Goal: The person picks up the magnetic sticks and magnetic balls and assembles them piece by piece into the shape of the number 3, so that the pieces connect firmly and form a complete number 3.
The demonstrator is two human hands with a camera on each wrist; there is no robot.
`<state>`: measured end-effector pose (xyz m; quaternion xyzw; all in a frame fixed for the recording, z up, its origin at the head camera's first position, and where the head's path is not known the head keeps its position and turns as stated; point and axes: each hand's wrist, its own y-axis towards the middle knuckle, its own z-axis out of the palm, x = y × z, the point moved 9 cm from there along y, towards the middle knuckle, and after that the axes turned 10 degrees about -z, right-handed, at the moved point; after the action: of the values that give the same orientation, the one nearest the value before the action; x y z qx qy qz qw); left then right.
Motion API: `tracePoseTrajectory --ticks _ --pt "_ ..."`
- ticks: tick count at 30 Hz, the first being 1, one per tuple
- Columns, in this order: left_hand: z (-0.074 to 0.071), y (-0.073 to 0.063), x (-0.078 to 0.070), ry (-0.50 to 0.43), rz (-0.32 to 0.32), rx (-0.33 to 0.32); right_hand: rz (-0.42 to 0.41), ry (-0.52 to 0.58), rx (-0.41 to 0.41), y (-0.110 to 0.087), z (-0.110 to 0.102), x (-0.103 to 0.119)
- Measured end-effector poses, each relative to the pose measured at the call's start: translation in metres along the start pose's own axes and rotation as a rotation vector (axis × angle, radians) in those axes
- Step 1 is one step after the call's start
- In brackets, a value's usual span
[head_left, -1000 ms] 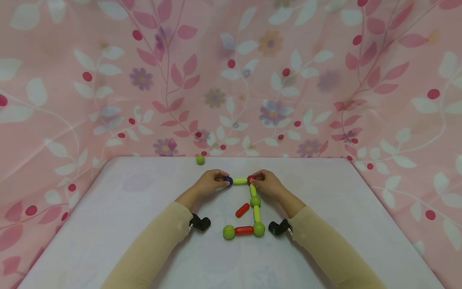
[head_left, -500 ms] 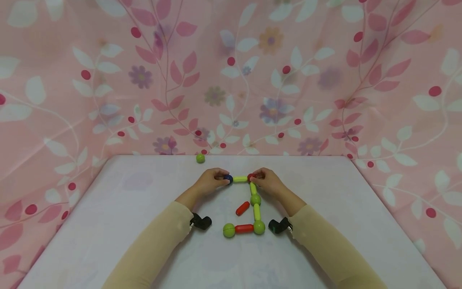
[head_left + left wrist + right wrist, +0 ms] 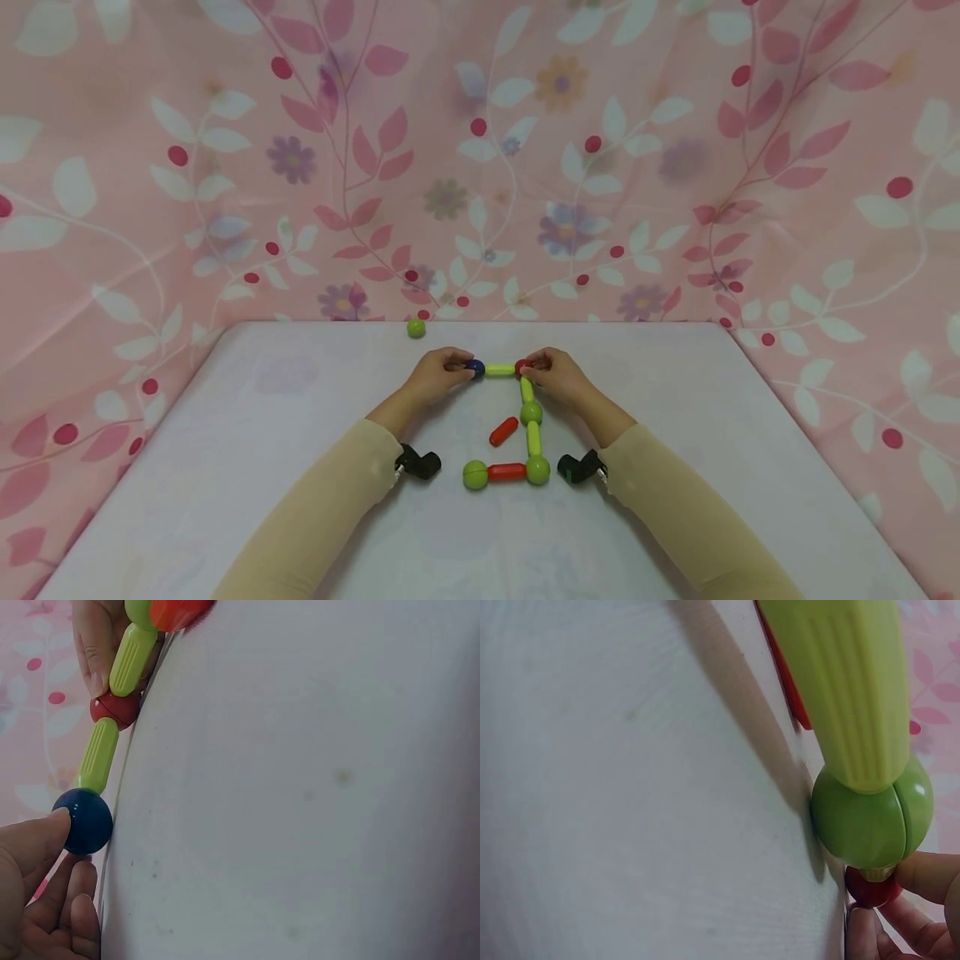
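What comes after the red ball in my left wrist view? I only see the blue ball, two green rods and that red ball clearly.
Observer: From the red ball the chain turns toward the person: upper green rod, middle green ball, lower green rod, corner green ball.
Operator: Does it end there?
Observer: No, a red rod runs left to an end green ball.
Operator: Any loose pieces?
Observer: A loose red rod lies beside the chain, and a lone green ball sits near the far edge of the table.
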<state>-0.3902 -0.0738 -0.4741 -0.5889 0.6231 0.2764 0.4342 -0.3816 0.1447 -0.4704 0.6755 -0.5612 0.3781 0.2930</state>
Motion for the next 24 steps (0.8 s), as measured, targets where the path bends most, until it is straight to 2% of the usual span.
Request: tracePoseTrajectory --ticks 7,17,24 --pt "-0.003 -0.006 0.002 -0.017 -0.011 -0.008 0.022 -0.003 0.004 0.001 0.0 -0.003" --pt "-0.002 -0.027 -0.004 0.009 -0.08 -0.014 0.036 -0.006 -0.001 -0.003 -0.003 -0.004" --pt "0.003 -0.04 -0.012 0.044 -0.041 0.028 0.081 0.001 0.035 -0.015 -0.007 -0.006"
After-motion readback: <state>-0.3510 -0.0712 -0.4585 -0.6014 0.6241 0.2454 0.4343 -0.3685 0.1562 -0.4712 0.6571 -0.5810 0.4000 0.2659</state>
